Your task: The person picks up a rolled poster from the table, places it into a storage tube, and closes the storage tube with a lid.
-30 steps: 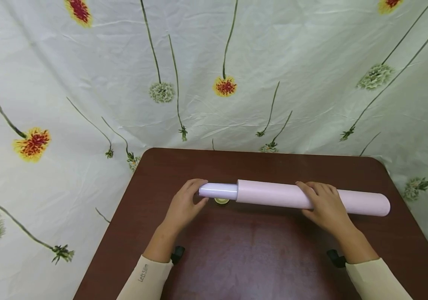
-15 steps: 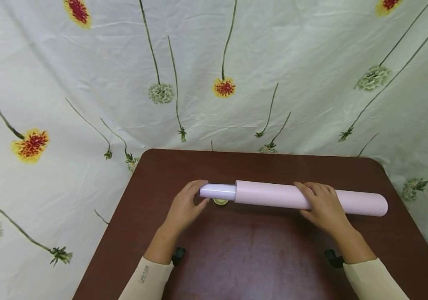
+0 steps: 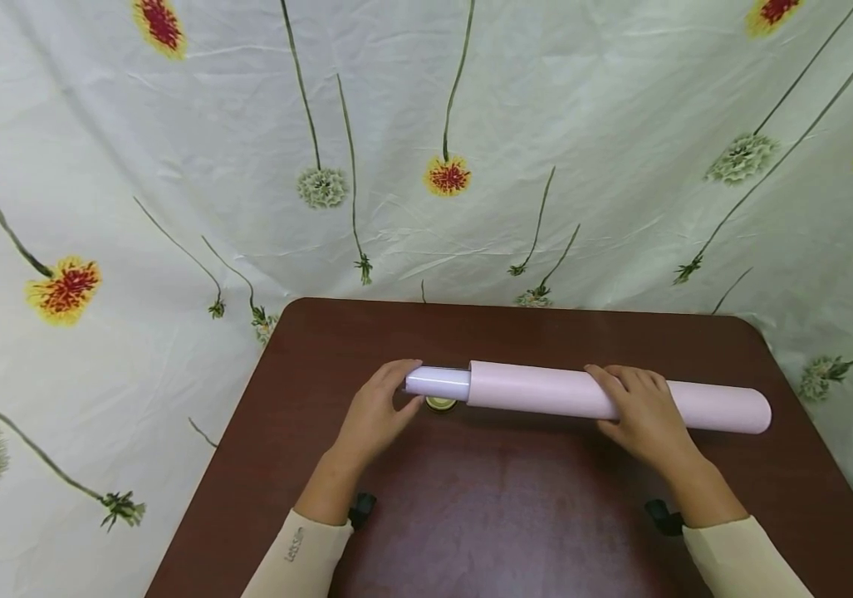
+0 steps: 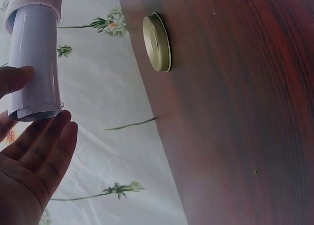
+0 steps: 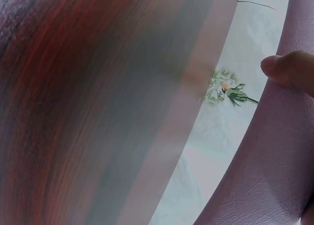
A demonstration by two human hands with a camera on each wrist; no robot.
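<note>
A long pale pink tube is held level above the table, its far right end rounded. From its open left mouth sticks a glossy whitish roll of sheet material. My left hand grips the roll's outer end, with the thumb on one side and fingertips at the end edge, as the left wrist view shows. On the tube, right of its middle, my right hand curls over the top, and the thumb lies on the near side. The right wrist view shows the tube's creased, leather-like surface.
A gold-coloured metal lid lies on the dark reddish-brown table, just below the roll in the head view. Behind and beside the table hangs a white cloth printed with flowers. Black straps are on both wrists.
My left hand has shifted slightly right, and a shorter length of the roll shows outside the tube. The right hand keeps its hold on the tube.
</note>
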